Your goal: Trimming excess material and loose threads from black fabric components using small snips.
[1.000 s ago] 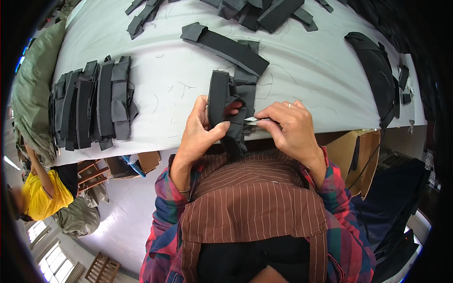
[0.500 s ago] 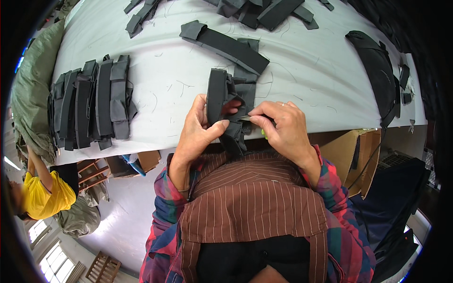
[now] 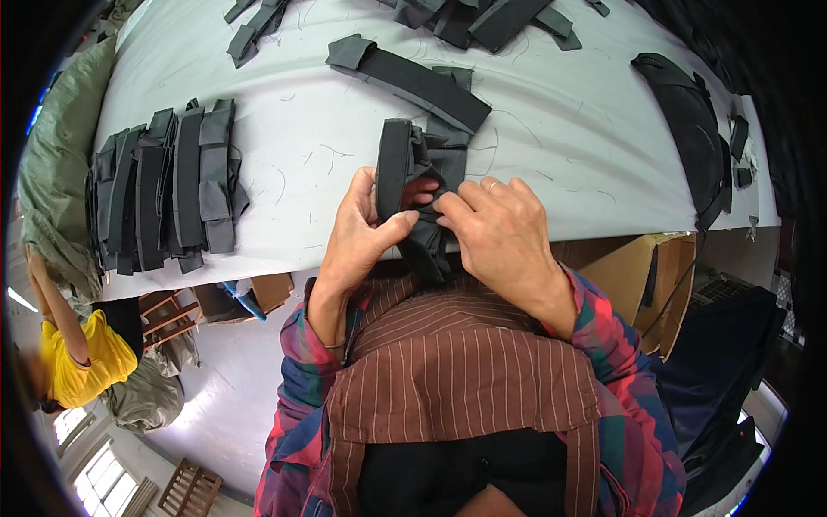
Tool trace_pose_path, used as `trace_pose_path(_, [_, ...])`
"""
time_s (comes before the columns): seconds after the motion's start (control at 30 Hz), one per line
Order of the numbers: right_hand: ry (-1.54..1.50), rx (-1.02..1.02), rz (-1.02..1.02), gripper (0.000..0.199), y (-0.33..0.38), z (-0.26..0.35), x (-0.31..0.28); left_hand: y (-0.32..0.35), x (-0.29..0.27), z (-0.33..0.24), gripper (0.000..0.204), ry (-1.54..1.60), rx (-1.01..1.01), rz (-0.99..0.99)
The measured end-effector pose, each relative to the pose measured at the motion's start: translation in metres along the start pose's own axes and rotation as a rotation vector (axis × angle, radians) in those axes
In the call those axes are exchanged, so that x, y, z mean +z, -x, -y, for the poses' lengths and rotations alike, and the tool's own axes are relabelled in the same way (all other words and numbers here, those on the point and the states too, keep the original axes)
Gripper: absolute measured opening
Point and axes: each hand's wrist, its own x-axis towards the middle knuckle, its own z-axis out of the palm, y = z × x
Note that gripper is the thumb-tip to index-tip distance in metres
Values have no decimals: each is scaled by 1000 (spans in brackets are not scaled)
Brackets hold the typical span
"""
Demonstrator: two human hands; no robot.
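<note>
At the table's near edge my left hand [image 3: 360, 237] grips a folded black fabric strip [image 3: 395, 168]. Its thumb lies along the near side and some fingertips show inside the fold. My right hand [image 3: 498, 222] is closed at the strip's right side, thumb and fingers pinched together against the fabric. What that pinch holds is hidden by the hand. Just beyond, another black strip [image 3: 422, 88] lies slantwise on the table, over a further dark piece [image 3: 452, 79].
On the white-covered table [image 3: 301, 112], a row of black strips [image 3: 155, 189] lies left and a loose pile [image 3: 465, 21] at the far side. A curved black piece [image 3: 685, 129] lies right, above a cardboard box [image 3: 663, 284]. A person in yellow [image 3: 95, 353] handles a grey-green bundle [image 3: 65, 172].
My right hand has turned over, back upward, and moved slightly left against the strip. The thin pointed tool with a green part seen in it before is now out of sight.
</note>
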Motion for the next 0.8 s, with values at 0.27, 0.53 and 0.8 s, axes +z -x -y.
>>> trace_pose_path(0.27, [-54, 102, -61, 14, 7, 1, 0, -1, -1, 2, 40, 17, 19, 10])
trace_pose_path(0.53, [-102, 68, -11, 12, 3, 1, -12, -1, -2, 2, 41, 13, 22, 14])
trace_pose_path(0.8, [62, 32, 65, 17, 5, 9, -3, -2, -1, 3, 39, 18, 18, 12])
